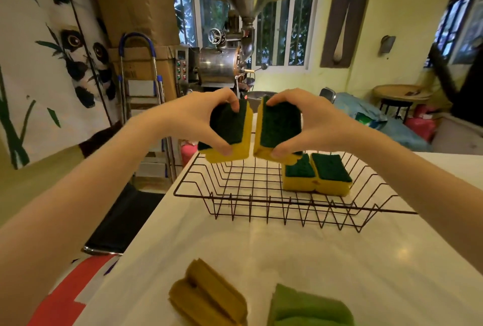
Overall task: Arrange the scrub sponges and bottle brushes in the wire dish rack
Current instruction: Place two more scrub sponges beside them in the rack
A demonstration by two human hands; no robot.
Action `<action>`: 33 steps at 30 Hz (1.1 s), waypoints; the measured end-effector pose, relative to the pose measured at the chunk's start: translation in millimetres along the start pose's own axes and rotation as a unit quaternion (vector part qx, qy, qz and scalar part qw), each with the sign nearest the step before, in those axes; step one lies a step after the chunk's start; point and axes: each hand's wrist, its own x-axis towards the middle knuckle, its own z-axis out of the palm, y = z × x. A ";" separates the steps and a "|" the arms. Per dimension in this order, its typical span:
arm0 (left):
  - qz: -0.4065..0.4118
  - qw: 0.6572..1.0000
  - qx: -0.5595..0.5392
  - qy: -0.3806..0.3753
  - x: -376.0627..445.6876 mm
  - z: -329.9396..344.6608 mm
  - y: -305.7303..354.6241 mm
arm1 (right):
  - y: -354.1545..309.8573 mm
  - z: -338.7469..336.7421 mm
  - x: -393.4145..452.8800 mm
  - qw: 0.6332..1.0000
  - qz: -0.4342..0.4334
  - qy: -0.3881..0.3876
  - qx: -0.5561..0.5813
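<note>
Left hand (206, 119) grips one yellow/green scrub sponge (230, 132) on edge, thumb under, fingers over top; right hand (308, 122) grips a second sponge (277, 127) the same way. Both are held above the far-left part of the wire dish rack (261, 203), w/ a narrow gap btwn them. Two placed sponges (317, 175) already lie side by side, green up, at rack's right. Best to lower both flat, green side up, just beside that pair, edges squared. Brown sponges (209, 297) & green sponges (311, 307) wait on the table (366, 260). No bottle brushes visible.
</note>
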 end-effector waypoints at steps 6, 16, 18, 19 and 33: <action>-0.004 0.999 0.035 0.003 50.9 37.1 -36.8 | 51.5 31.3 34.3 0.998 0.037 -0.046 -0.003; -0.036 0.991 0.065 -0.114 92.9 98.0 -81.2 | 101.0 76.0 64.9 0.978 0.093 -0.184 -0.035; -0.038 0.987 0.079 -0.135 100.4 100.0 -81.5 | 106.6 78.3 69.0 0.974 0.103 -0.197 -0.031; -0.040 0.985 0.085 -0.148 103.8 100.0 -81.3 | 109.5 79.6 69.9 0.974 0.105 -0.201 -0.030; -0.052 0.981 0.081 -0.167 110.4 102.7 -82.0 | 120.3 93.6 63.4 0.969 0.106 -0.219 -0.053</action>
